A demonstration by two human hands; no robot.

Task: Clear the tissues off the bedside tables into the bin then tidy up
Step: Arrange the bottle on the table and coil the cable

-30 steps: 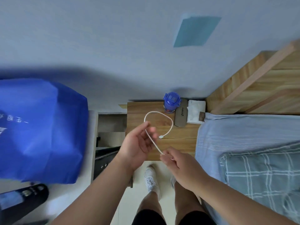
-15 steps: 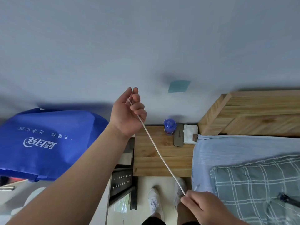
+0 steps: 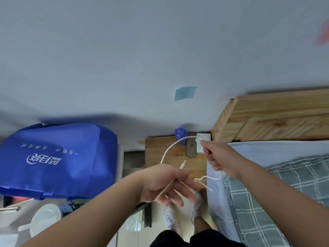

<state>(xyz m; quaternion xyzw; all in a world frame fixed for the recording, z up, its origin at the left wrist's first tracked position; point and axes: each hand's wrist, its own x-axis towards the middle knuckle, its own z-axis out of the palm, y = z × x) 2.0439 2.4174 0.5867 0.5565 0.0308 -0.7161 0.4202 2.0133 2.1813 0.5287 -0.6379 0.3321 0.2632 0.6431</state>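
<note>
A white charging cable [image 3: 170,148] arcs over the wooden bedside table [image 3: 160,145]. My left hand [image 3: 165,184] grips one stretch of it, with a plug end sticking up past the fingers. My right hand [image 3: 215,155] pinches the cable farther along, above the table's right edge, and a loose end dangles below it. At the back of the table stand a blue bottle [image 3: 180,134], a flat grey case [image 3: 190,147] and a white tissue pack [image 3: 203,139], partly hidden by my right hand. No bin is in view.
A large blue bag [image 3: 58,161] lies on a surface to the left, with a white cup [image 3: 45,218] in front of it. The bed [image 3: 267,175] with a checked pillow [image 3: 284,193] and wooden headboard [image 3: 276,118] is on the right. My feet [image 3: 170,216] stand on the floor below.
The cable was stretched taut between my raised left hand and low right hand. Now my left hand has dropped, my right has risen over the table, and the cable forms a loop.
</note>
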